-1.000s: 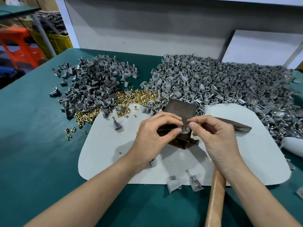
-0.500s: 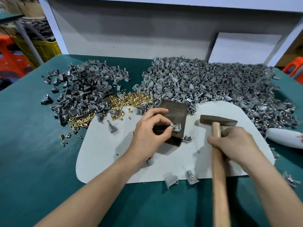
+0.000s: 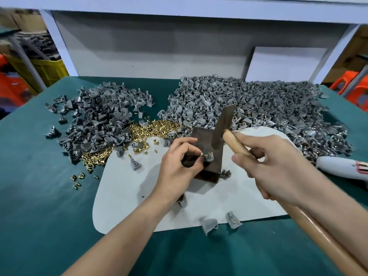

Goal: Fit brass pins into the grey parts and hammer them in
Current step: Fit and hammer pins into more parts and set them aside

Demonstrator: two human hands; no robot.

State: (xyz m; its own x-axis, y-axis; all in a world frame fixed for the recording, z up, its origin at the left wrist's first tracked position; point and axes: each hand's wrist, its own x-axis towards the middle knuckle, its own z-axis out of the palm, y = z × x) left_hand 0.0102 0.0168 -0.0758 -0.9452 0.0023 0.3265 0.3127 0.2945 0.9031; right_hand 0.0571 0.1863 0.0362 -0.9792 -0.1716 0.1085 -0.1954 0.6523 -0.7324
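Between hands (image 3: 177, 168), grey part (image 3: 207, 156) (left-pinched), below hammer (image 3: 221, 127)

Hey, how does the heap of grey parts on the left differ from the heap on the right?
The left heap is darker grey; the right heap is paler. The left heap is smaller and looser, with strays scattered around it; the right heap is far bigger and more densely packed. Both lie on the green table, beyond the white mat.
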